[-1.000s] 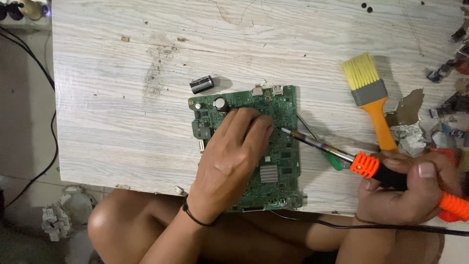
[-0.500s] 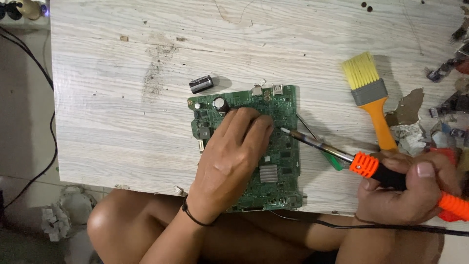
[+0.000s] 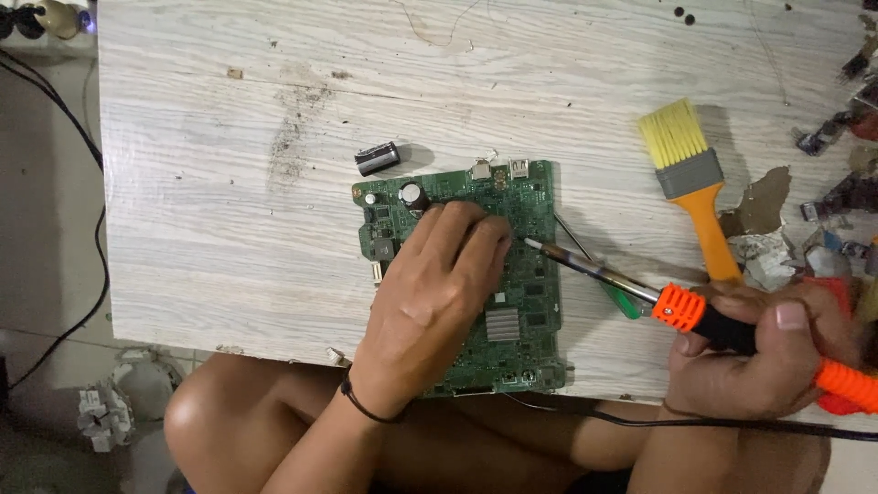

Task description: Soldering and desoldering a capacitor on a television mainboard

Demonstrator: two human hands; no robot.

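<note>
Nothing moved since a second ago: your left hand (image 3: 430,302) fingers still press flat on the green circuit board (image 3: 521,274) mid-table, right hand (image 3: 768,352) fist-gripping soldering iron (image 3: 640,288), tip at board's right-centre, so joint's still in progress.

A makeshift home electronics repair spot: a low, worn wood-grain desk (image 3: 229,229) over a bare floor, with a green circuit board (image 3: 521,274), soldering iron (image 3: 732,325), yellow brush (image 3: 690,178) and scattered loose parts (image 3: 832,128)

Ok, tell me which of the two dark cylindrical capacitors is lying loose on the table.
The black capacitor above the circuit board's top-left corner; the other stands mounted on the board.
</note>
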